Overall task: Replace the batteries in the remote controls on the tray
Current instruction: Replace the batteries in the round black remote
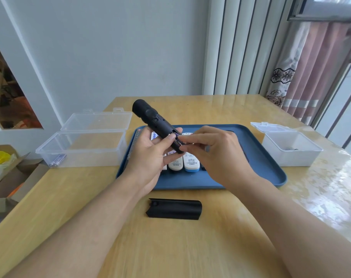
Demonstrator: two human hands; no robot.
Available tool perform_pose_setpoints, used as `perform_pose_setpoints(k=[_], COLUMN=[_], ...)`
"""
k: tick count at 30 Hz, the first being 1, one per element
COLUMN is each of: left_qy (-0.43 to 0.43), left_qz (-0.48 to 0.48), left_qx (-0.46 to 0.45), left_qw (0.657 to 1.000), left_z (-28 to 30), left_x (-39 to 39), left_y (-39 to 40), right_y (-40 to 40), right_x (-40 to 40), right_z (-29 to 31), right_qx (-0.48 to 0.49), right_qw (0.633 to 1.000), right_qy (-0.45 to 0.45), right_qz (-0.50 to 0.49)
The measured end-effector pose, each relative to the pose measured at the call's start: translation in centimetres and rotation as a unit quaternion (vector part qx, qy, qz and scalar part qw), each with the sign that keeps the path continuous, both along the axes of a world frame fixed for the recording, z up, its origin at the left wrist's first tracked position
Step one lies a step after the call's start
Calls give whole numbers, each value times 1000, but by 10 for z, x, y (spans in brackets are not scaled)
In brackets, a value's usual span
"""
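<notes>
Your left hand (pixel 150 155) grips a black remote (pixel 156 125) above the blue tray (pixel 261 177), holding it tilted so its far end points up and away from you and its open battery bay faces you at the near end. Your thumb lies along the side of the remote, and your fingers curl round it from below. Your right hand (pixel 216 151) reaches in from the right with its fingertips pinched together at the open bay, on a battery (pixel 177 142) with a purple label that sits in the slot; whether the battery is fully seated cannot be told.

The remote's black cover (pixel 174 209) lies flat on the table (pixel 170 247) just in front of the tray, between your two forearms. On the tray, under your hands, lie several other remotes side by side; the white remote (pixel 175 164) and the one with a blue end (pixel 191 164) show best.

To the left of the tray stands a clear box (pixel 80 149) with its lid swung open, and a few batteries rest in its near left corner. To the right stands a smaller white box (pixel 291 151), lid also open, with something dark inside that is too small to make out.
</notes>
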State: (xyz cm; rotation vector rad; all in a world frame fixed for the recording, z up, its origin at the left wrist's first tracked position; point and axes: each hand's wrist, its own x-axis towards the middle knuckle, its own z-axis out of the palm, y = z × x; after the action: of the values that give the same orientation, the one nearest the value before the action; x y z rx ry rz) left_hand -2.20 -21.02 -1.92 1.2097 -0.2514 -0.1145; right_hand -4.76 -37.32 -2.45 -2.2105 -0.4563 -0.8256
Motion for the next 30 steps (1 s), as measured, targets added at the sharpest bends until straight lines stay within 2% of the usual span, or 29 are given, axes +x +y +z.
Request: perform_pose_setpoints(k=[3, 7, 10, 14, 16, 18, 21, 25, 26, 28, 30], left_qy=[-1, -3, -2, -7, -15, -19, -24, -16, -13, -3, 5], left_qz=[1, -21, -44, -69, -79, -74, -32, 54, 69, 81, 81], left_qx=[6, 13, 20, 33, 43, 51, 58, 28, 16, -4, -10], left_qw=[1000, 1000, 999, 997, 996, 996, 997, 998, 997, 997, 997], left_z=[1, 1, 1, 0, 0, -1, -4, -3, -2, -1, -1], left_x=[2, 4, 6, 6, 5, 4, 5, 10, 11, 13, 13], left_y=[2, 5, 8, 10, 10, 8, 6, 9, 11, 13, 13], right_y=[-1, -6, -7, -7, -8, -7, -2, 0, 1, 3, 8], right_x=[0, 1, -1, -4, -4, -3, -4, -13, -18, -29, -40], right_z=[3, 9, 11, 13, 12, 10, 9, 20, 25, 35, 41], right_qx=[-8, 69, 147, 235, 267, 264, 170, 44, -28, -192, -275], right_qw=[1000, 994, 973, 932, 915, 917, 954, 969, 965, 934, 899], right_qy=[21, 89, 176, 270, 297, 295, 245, 239, 260, 303, 339], right_qz=[18, 9, -5, 47, 59, 49, -11, -29, -19, 9, 41])
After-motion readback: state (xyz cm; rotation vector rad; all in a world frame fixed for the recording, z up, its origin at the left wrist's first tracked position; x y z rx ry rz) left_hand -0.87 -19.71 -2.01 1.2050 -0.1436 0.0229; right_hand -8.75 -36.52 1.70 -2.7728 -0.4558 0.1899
